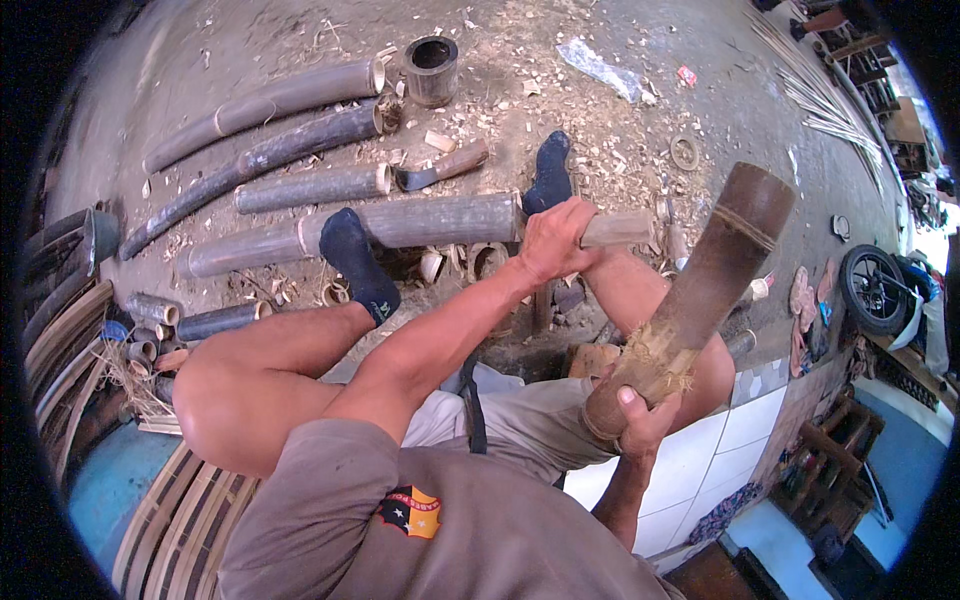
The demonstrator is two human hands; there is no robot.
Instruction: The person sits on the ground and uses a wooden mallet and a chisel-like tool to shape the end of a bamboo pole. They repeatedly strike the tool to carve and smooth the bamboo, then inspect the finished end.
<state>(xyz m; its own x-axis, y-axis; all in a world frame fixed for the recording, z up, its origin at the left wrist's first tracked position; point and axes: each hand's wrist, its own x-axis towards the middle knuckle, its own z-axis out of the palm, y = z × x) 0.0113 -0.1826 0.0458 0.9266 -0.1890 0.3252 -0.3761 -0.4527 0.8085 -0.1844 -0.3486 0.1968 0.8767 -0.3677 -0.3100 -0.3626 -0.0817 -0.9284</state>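
Bamboo strips lay stacked at the left, near the person's bent left knee, crowding that side. Beyond, a long bamboo pole ran along the floor (strewn with pale chips), the left foot set across it. Just beside the pole's cut right end, the left hand, arm stretched forward, was wrapped over a pale wooden bar, whose free end stuck out rightward. A gap separated that end from the brown bamboo tube. The right hand was clamped round the tube's near end, thumb uppermost, beside a frayed patch; the tube slanted forward and rightward, well apart from the black wheel.
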